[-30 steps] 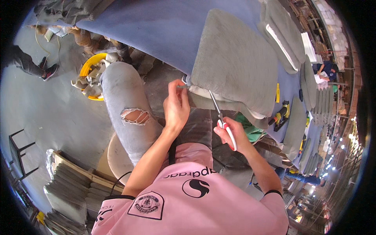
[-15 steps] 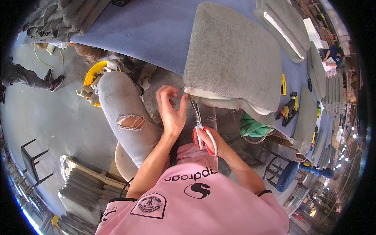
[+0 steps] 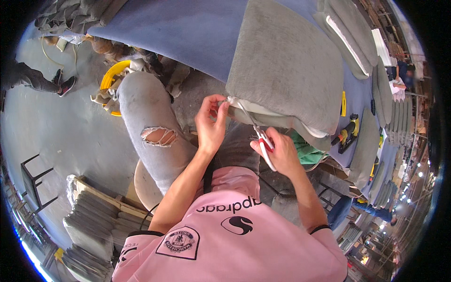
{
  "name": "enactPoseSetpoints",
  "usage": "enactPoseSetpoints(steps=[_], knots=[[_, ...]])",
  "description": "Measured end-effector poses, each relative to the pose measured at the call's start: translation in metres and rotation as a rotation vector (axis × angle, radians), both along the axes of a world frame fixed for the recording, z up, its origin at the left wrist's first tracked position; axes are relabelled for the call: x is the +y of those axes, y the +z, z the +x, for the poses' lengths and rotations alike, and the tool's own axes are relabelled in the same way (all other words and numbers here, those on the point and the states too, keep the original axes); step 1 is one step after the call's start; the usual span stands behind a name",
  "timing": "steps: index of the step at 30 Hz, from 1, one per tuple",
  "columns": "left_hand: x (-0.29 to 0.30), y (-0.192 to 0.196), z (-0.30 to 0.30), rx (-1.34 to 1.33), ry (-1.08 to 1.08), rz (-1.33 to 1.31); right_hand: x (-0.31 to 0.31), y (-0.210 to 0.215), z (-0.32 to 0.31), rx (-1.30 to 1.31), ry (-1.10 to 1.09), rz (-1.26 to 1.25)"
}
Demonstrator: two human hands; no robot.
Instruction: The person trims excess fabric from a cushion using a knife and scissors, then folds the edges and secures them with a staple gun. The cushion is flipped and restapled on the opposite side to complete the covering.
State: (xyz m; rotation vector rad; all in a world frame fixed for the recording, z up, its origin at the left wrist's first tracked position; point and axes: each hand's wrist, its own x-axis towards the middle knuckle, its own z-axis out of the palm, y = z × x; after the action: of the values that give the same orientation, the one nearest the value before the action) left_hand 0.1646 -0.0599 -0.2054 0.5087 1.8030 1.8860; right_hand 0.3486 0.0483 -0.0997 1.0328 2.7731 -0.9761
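The cushion (image 3: 286, 66) lies on the table (image 3: 178, 33), left of the tool (image 3: 348, 133).

Red-and-white scissors (image 3: 260, 135) (tips foremost) slant toward a grey, white-edged cushion (image 3: 286, 66).

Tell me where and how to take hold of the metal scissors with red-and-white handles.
Grip the metal scissors by the red-and-white handles, probably best from the lower right, where the right hand holds them: the slim blades slant up-left toward the grey fabric cushion, with the handles farther from it.
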Motion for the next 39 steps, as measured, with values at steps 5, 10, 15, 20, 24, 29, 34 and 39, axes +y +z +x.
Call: enactPoseSetpoints(steps=[5, 10, 15, 20, 24, 29, 34, 39], knots=[[0.000, 0.008, -0.001, 0.016, -0.005, -0.047, 0.026, 0.004, -0.017, -0.063, 0.129, 0.121], [0.001, 0.008, 0.000, -0.002, 0.006, -0.028, 0.039, 0.016, -0.033, -0.138, 0.185, 0.155], [0.005, 0.001, 0.002, -0.005, 0.018, -0.007, 0.044, 0.005, -0.029, -0.093, 0.207, 0.208], [0.004, -0.001, 0.002, -0.033, -0.001, -0.030, 0.044, -0.009, -0.021, -0.068, 0.212, 0.220], [-0.005, 0.011, -0.003, 0.350, 0.134, -0.009, 0.032, 0.019, -0.023, -0.094, 0.105, 0.071], [0.007, 0.008, -0.005, 0.434, -0.095, -0.153, 0.012, -0.068, 0.037, 0.109, -0.163, -0.246], [-0.012, 0.033, -0.011, 0.563, 0.091, -0.039, -0.015, -0.170, 0.036, 0.431, -0.319, -0.444], [-0.025, 0.030, 0.007, 0.572, -0.073, -0.159, -0.031, -0.162, 0.026, 0.496, -0.213, -0.221]])
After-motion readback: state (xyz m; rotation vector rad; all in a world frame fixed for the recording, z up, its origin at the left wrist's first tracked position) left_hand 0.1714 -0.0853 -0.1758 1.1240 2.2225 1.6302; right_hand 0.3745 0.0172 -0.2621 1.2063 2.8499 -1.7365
